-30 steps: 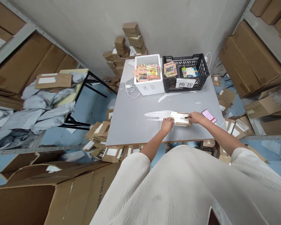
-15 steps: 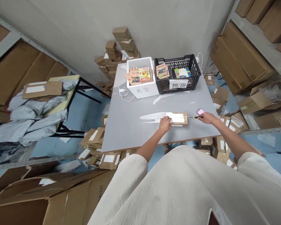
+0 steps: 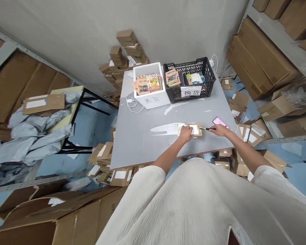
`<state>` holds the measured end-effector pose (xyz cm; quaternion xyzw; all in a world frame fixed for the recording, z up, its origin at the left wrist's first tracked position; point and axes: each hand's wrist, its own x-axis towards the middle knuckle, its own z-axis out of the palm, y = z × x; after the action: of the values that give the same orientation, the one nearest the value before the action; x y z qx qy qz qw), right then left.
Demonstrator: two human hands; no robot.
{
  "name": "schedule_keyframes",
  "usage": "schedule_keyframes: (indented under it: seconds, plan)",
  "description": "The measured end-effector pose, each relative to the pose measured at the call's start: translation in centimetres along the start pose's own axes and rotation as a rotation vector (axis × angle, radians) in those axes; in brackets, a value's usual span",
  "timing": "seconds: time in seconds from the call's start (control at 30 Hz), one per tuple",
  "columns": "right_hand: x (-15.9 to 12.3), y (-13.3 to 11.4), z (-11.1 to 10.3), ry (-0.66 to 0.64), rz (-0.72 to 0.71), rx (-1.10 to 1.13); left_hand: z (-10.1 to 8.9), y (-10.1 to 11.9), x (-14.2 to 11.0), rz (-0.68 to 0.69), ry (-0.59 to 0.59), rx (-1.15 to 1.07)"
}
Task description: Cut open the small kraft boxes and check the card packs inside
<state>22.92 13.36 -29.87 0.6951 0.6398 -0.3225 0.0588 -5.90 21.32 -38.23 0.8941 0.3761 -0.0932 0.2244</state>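
A small brown cardboard box [image 3: 200, 134] with a white label lies on the grey table [image 3: 132, 143], near its front edge. My left hand [image 3: 185, 133] grips the box from above at its left part, fingers bent over the label. My right hand [image 3: 219, 130] is closed around a slim yellow-and-black box cutter [image 3: 206, 129]. The cutter points left, and its blade tip reaches the right end of the box, over the taped part. Just behind my right hand lies a phone [image 3: 219, 121] with a pinkish screen, partly hidden by the hand.
A white foam box [image 3: 156, 102] and a black plastic crate [image 3: 209, 89], both holding booklets, stand at the table's back. A white charger cable [image 3: 135, 108] lies at the left. Cardboard boxes [image 3: 121, 175] crowd the floor around the table; grey parcels [image 3: 44, 141] fill a side table.
The cutter in my right hand has moved left, from beside the box onto its right end. My left hand has shifted slightly right along the box. The camera view has tilted a little.
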Motion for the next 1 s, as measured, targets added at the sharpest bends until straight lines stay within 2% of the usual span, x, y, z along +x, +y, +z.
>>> schedule_keyframes:
  seconds: [0.17,0.3,0.47,0.63,0.7,0.83,1.0]
  plan:
    - [1.1,0.3,-1.2,-0.083,0.015,0.040,1.0,-0.2,-0.4,0.019,0.052,-0.010]
    - [2.4,0.6,-1.7,-0.222,0.033,0.229,1.4,-0.4,-0.8,0.032,0.094,-0.018]
    - [2.4,1.2,0.5,-0.302,0.134,0.549,1.4,-0.6,-1.0,0.013,0.112,-0.017]
    - [0.7,1.8,2.0,-0.407,0.137,0.647,0.9,-0.7,-0.9,0.001,0.094,-0.001]
    - [0.4,2.0,2.3,-0.369,0.144,0.683,0.4,-0.7,-0.9,0.004,0.071,-0.005]
    - [0.6,3.1,2.6,-0.166,0.156,0.756,-0.7,-0.5,-0.8,-0.035,0.114,-0.072]
    - [0.5,3.2,3.1,-0.053,0.091,0.602,-1.4,-0.1,0.4,-0.087,0.189,-0.054]
